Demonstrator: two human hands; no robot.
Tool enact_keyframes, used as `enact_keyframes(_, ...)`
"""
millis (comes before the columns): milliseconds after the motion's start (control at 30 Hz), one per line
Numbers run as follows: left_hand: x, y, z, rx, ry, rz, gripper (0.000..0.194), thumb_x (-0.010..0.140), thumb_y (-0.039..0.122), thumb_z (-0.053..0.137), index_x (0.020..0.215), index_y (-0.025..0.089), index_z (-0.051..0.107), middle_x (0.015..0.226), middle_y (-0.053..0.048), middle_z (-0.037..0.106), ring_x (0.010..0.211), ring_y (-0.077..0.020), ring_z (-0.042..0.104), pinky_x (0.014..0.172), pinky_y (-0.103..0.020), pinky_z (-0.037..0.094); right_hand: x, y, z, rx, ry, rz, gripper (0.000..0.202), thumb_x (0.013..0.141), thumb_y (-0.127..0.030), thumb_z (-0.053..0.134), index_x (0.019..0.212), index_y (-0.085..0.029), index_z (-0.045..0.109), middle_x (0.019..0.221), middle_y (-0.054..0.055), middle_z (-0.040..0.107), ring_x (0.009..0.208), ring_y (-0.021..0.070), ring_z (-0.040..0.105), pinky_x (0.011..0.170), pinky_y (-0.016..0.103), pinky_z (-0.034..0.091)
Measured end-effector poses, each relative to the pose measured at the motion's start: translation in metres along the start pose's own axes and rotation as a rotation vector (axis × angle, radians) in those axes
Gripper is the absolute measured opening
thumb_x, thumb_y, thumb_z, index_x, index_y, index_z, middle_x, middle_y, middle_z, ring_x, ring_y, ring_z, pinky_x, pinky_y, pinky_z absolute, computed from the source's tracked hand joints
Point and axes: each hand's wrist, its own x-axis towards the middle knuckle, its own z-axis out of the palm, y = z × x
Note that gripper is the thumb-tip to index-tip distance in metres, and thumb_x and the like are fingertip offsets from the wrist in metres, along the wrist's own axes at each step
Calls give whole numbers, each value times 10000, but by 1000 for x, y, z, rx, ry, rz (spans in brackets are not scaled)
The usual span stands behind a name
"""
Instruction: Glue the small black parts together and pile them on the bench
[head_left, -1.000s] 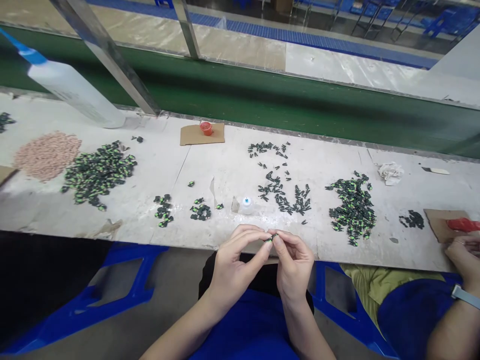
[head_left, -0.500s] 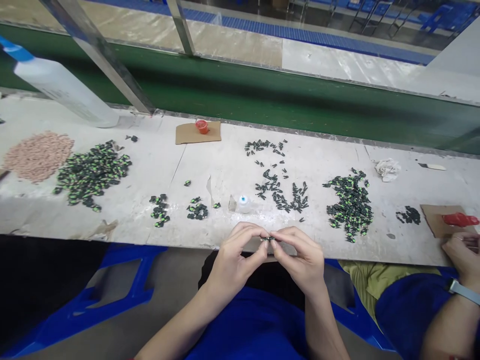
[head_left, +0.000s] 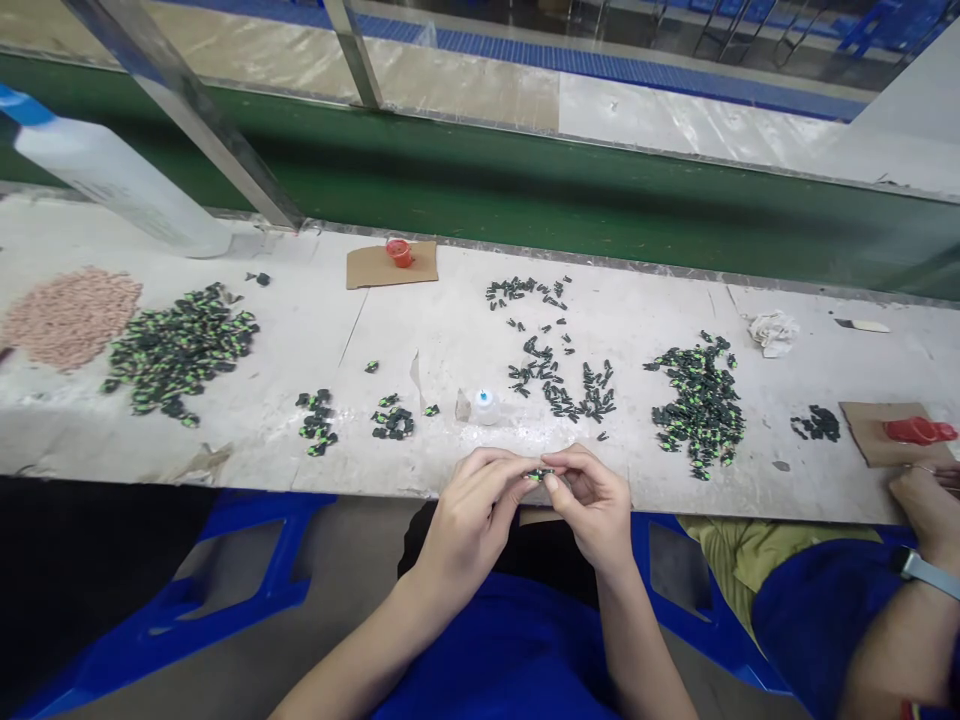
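Observation:
Between the fingertips of both hands is a small black-and-green piece [head_left: 538,474], held just over the table's front edge. My left hand [head_left: 471,510] pinches it from the left, and my right hand [head_left: 595,508] grips it from the right with thumb and fingers. A small white bottle with a blue tip [head_left: 485,405] stands just beyond my hands. Loose black parts [head_left: 564,398] lie behind it to the right. Small groups of black-and-green pieces [head_left: 393,420] sit left of the bottle, with a larger heap [head_left: 699,405] to the right.
At the left are a pink heap [head_left: 71,317], another black-and-green heap [head_left: 180,350] and a large bottle [head_left: 124,185]. A red cup [head_left: 400,252] sits on cardboard [head_left: 364,270]. Crumpled tissue [head_left: 774,333] lies at right. A co-worker's hand [head_left: 926,500] is near a red object [head_left: 919,430].
My right hand's fingers have curled in more and moved slightly left. The held piece has turned and shows more green. The view has shifted slightly.

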Motion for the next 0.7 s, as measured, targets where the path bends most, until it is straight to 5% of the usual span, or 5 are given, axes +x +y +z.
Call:
enact_keyframes(400,-1,-16,0,111,-44,62,186,909,99,531,949,224,662,801,1,737,803,-168,653,786,-330,428,6,-5,-5,83,-26,297,256,649,-286,805,872,-192,722,736,16,708,630,122,651,635,256,577)
enact_keyframes(700,-1,-16,2,-2,-6,87,220,868,49,542,908,215,682,734,-18,724,741,-167,654,676,-303,531,0,4,4,91,65,247,318,603,-295,825,841,-203,636,612,-34,641,552,108,612,566,225,546)
